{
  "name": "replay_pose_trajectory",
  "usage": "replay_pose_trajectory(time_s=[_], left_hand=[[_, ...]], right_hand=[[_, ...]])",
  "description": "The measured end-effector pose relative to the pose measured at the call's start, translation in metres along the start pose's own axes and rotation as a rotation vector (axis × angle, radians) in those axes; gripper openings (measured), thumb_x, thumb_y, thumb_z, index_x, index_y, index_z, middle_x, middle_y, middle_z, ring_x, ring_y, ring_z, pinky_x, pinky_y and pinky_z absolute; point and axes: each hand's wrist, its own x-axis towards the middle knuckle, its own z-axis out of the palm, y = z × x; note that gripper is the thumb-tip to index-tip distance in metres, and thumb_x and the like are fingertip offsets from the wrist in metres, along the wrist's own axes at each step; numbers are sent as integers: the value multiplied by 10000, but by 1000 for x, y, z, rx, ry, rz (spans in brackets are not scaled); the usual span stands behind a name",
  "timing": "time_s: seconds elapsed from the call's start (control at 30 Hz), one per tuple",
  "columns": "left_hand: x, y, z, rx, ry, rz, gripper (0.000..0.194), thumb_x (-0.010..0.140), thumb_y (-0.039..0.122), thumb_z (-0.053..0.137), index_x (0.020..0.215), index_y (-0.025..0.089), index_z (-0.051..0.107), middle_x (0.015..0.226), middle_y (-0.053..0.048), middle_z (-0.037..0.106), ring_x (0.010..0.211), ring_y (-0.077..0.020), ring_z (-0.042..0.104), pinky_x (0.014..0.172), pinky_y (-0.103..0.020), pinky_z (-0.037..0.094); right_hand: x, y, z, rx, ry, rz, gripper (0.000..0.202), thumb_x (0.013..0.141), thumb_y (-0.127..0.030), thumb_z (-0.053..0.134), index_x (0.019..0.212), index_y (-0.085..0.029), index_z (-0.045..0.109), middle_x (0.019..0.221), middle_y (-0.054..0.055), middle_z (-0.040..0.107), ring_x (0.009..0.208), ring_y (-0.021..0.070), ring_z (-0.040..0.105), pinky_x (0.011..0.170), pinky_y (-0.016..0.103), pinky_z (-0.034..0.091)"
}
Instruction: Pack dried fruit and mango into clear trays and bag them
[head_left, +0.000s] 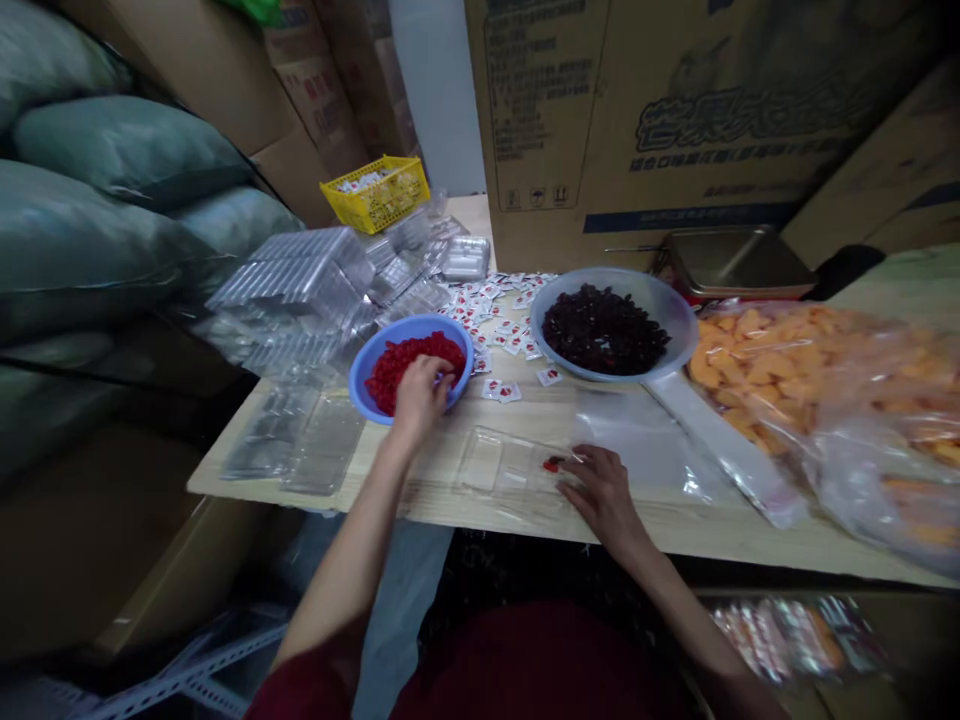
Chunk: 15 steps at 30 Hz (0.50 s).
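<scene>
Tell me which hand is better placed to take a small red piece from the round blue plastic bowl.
Probably the left hand: it is inside the blue bowl, at the red pieces, while the right hand is at the clear rectangular plastic tray.

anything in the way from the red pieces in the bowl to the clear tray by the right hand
Only the rim of the blue bowl stands between the red pieces and the clear tray; nothing else visible does.

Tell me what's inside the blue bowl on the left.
The blue bowl holds heaped small red pieces; the left hand is over them. Whatever lies beneath the top layer or under the hand is covered.
</scene>
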Motion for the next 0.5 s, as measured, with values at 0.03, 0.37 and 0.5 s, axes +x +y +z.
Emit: replay_pose_trajectory(time_s=[0.03,0.37,0.5], left_hand=[[14,-17,-5,123,-119,-124,242,910,251,521,1083,176,673,1135,-134,680,1085,-251,611,927,-355,456],[51,-76,18,195,-582,-208,154,771,276,635,854,212,747,872,-52,768,841,-214,705,697,-225,473],[45,-81,10,206,-396,-239,276,860,339,543,973,204,757,1004,-112,764,970,-271,695,817,-302,490]], right_hand=[[5,-1,-7,6,15,-2,237,926,-358,623,1137,-275,689,1256,106,553,1170,300,494,959,490,436],[144,62,-97,-322,158,243,167,933,-280,570,962,-202,715,1022,88,704,1052,274,576,945,429,389],[198,87,-79,-535,-222,484,159,876,-212,606,998,-186,704,1071,111,711,1106,291,577,974,456,335]])
